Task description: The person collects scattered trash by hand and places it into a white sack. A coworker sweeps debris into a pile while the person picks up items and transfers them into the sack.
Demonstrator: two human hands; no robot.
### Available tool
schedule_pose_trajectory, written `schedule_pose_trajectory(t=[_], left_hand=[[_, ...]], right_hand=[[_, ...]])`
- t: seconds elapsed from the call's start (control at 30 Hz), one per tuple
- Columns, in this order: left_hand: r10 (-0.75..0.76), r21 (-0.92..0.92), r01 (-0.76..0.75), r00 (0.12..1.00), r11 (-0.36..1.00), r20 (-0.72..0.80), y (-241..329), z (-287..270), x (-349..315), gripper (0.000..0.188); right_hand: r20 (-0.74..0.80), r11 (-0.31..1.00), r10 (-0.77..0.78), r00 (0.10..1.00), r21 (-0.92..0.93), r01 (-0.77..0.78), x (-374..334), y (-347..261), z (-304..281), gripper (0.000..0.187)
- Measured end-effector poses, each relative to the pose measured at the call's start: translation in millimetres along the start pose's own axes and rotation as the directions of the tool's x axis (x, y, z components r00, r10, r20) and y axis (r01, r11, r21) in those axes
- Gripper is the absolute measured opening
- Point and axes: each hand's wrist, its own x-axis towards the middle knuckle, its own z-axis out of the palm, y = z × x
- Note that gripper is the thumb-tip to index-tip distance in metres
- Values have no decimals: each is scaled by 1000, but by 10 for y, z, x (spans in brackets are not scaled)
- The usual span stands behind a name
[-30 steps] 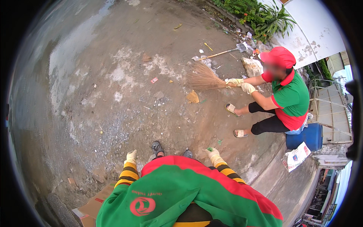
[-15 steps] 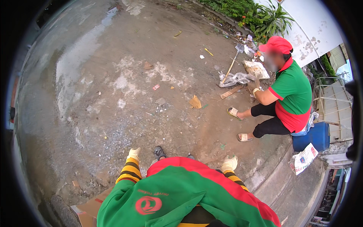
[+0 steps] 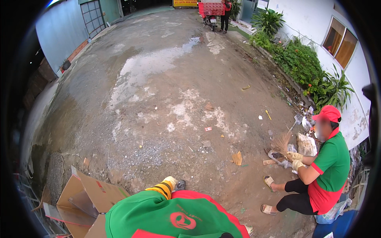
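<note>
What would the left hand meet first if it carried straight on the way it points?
The way looks free: the left hand points out over the gritty ground, close beside the grey shoe, though depth is unclear.

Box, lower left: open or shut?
Open: the box has its flaps spread apart, part of its inside showing. Cannot tell what it holds.

My feed's swung L & up: the far end now shows a motorbike (image 3: 211, 23) w/ a red load (image 3: 211, 8) & a person (image 3: 226, 16) by it, plus a window (image 3: 340, 41) far R. Near L, way more of the cardboard box (image 3: 102, 194) shows. Wearer's L hand (image 3: 170, 181), prev. out L, now appears right by the L shoe (image 3: 180, 185); R hand (image 3: 249, 229) mostly hidden. Co-worker's (image 3: 334, 160) broom (image 3: 281, 144), stretched L 1 s ago, now tilts up.
</note>
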Motion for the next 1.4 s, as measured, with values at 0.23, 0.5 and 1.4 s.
schedule_pose_trajectory(t=[0.23, 0.5, 1.4], left_hand=[[87, 230, -66, 993, 971, -84, 287, -268, -404, 36], [93, 47, -90, 993, 995, -74, 931, -297, -923, 50], [216, 59, -214, 976, 975, -21, 1435, 43, -1065, 50]], right_hand=[[25, 999, 14, 1000, 47, -15, 243, 254, 128, 42], [17, 993, 77, 997, 92, -78, 430, 773, 145, 41], [-5, 949, 267, 964, 173, -262, 183, 2245, 29, 41]])
